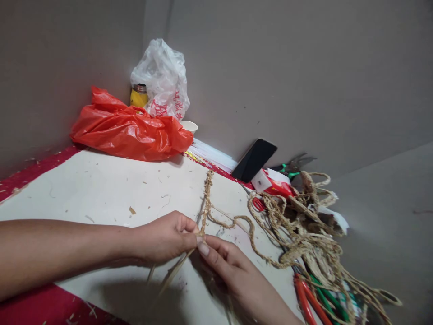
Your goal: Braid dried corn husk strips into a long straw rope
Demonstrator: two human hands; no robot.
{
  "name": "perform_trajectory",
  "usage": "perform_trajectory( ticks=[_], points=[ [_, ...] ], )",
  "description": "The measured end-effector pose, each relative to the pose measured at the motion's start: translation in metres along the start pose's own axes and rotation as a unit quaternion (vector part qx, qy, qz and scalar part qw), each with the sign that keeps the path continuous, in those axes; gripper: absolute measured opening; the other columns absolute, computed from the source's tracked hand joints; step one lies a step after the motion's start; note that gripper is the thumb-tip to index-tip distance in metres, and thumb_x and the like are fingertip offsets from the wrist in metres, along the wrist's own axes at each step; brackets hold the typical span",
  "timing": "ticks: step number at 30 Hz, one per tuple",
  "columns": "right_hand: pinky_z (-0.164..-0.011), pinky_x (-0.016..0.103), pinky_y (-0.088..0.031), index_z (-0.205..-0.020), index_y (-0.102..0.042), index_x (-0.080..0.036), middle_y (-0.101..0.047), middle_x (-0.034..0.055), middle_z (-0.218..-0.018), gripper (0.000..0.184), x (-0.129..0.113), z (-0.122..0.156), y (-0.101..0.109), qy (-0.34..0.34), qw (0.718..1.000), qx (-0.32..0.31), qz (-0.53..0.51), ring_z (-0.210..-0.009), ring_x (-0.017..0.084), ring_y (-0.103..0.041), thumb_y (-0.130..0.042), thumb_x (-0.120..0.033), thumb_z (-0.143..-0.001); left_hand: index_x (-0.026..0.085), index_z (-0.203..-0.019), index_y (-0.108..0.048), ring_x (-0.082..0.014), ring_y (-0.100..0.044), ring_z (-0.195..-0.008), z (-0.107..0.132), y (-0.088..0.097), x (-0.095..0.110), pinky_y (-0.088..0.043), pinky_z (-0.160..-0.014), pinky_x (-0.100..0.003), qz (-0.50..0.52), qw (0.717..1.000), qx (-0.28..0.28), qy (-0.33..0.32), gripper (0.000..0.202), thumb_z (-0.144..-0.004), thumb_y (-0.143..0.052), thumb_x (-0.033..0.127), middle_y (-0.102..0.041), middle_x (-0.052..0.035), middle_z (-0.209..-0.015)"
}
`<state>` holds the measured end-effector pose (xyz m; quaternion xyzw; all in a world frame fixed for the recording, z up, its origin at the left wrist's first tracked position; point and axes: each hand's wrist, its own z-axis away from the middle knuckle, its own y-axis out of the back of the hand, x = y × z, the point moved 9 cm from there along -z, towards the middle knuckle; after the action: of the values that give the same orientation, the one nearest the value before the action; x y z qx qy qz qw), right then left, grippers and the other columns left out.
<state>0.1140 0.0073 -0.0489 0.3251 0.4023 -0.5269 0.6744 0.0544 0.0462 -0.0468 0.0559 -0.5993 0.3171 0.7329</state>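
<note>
My left hand (pixel 165 238) and my right hand (pixel 225 262) meet at the middle of the white table top (pixel 101 189). Both pinch the near end of a twisted straw rope (pixel 207 198), at the spot where its loose straw strands (pixel 172 273) fan out toward me. The finished rope runs away from my fingers across the table, then curls right into a tangled heap of the same rope (pixel 304 225). My left fingers are curled round the strands; my right thumb and forefinger press on the twist.
A red plastic bag (pixel 128 128), a white plastic bag (pixel 162 79), a yellow bottle (pixel 139 95) and a paper cup (pixel 189 126) sit in the far corner. A black phone (pixel 254 159) leans on the wall. Scissors (pixel 294 164) and red- and green-handled tools (pixel 314 300) lie near the rope heap.
</note>
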Motion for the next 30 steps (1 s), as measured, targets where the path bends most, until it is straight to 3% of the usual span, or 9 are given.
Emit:
perform_trajectory(
  ticks=[4, 9, 13, 16, 20, 24, 28, 30],
  points=[
    [-0.046, 0.021, -0.022, -0.073, -0.06, -0.015, -0.044, -0.0034, -0.061, 0.038, -0.003, -0.002, 0.011, 0.012, 1.0, -0.015, 0.023, -0.05, 0.008, -0.029, -0.052, -0.05, -0.084, 0.014, -0.063, -0.052, -0.0065, -0.033, -0.052, -0.001, 0.001, 0.001, -0.027, -0.051, -0.019, -0.065, 0.998, -0.018, 0.003, 0.021, -0.078, -0.051, 0.03, -0.044, 0.005, -0.056],
    [-0.042, 0.023, -0.013, -0.062, -0.046, -0.018, -0.029, -0.0081, -0.049, 0.041, 0.006, -0.007, 0.009, -0.013, 0.998, -0.053, -0.027, -0.043, 0.007, -0.017, -0.052, -0.052, -0.083, 0.016, -0.065, -0.048, -0.0075, -0.028, -0.05, 0.0, 0.004, 0.0, -0.023, -0.048, -0.021, -0.174, 0.985, -0.007, 0.013, 0.022, -0.078, -0.049, 0.033, -0.036, 0.0063, -0.055],
    [-0.041, 0.023, -0.011, -0.057, -0.04, -0.019, -0.028, -0.0087, -0.047, 0.042, 0.009, -0.009, 0.011, -0.005, 0.998, -0.01, -0.061, -0.042, 0.007, -0.016, -0.052, -0.048, -0.084, 0.017, -0.062, -0.046, -0.0086, -0.032, -0.054, 0.005, 0.005, 0.011, -0.025, -0.05, -0.021, -0.244, 0.969, 0.028, -0.011, 0.023, -0.081, -0.042, 0.03, -0.037, 0.0052, -0.056],
    [-0.041, 0.023, -0.013, -0.055, -0.04, -0.018, -0.027, -0.0087, -0.046, 0.042, 0.007, -0.007, 0.016, 0.006, 0.999, 0.039, -0.021, -0.043, 0.007, -0.017, -0.052, -0.046, -0.084, 0.017, -0.059, -0.046, -0.0093, -0.035, -0.054, 0.009, 0.005, 0.023, -0.026, -0.051, -0.022, -0.331, 0.942, 0.045, -0.029, 0.025, -0.081, -0.039, 0.026, -0.041, 0.0039, -0.056],
    [-0.041, 0.022, -0.015, -0.054, -0.043, -0.018, -0.028, -0.0081, -0.044, 0.042, 0.004, -0.003, 0.018, 0.006, 0.995, 0.092, 0.027, -0.042, 0.007, -0.02, -0.053, -0.048, -0.081, 0.017, -0.063, -0.05, -0.0099, -0.036, -0.049, 0.015, 0.001, 0.036, -0.024, -0.05, -0.024, -0.489, 0.866, 0.062, -0.083, 0.025, -0.083, -0.037, 0.024, -0.049, 0.0012, -0.057],
    [-0.04, 0.022, -0.014, -0.058, -0.047, -0.017, -0.028, -0.0079, -0.046, 0.04, 0.008, -0.002, 0.013, 0.006, 0.995, 0.099, -0.01, -0.043, 0.007, -0.018, -0.054, -0.049, -0.081, 0.018, -0.078, -0.055, -0.012, -0.039, -0.047, 0.023, -0.015, 0.03, -0.022, -0.047, -0.026, -0.608, 0.781, 0.052, -0.135, 0.02, -0.085, -0.036, 0.022, -0.055, -0.0017, -0.061],
    [-0.041, 0.022, -0.014, -0.055, -0.042, -0.018, -0.026, -0.0083, -0.047, 0.041, 0.015, -0.005, 0.005, 0.007, 0.991, 0.085, -0.103, -0.044, 0.006, -0.016, -0.058, -0.046, -0.08, 0.015, -0.079, -0.053, -0.0157, -0.044, -0.048, 0.032, -0.039, 0.023, -0.022, -0.043, -0.028, -0.739, 0.635, 0.031, -0.223, 0.014, -0.074, -0.042, 0.009, -0.053, -0.0045, -0.062],
    [-0.041, 0.021, -0.015, -0.053, -0.042, -0.017, -0.027, -0.0083, -0.046, 0.041, 0.016, -0.006, 0.0, 0.01, 0.985, 0.074, -0.157, -0.044, 0.006, -0.017, -0.062, -0.042, -0.078, 0.014, -0.082, -0.052, -0.017, -0.046, -0.05, 0.036, -0.047, 0.022, -0.026, -0.043, -0.027, -0.778, 0.575, 0.047, -0.247, 0.015, -0.072, -0.042, 0.007, -0.052, -0.0051, -0.064]
  ],
)
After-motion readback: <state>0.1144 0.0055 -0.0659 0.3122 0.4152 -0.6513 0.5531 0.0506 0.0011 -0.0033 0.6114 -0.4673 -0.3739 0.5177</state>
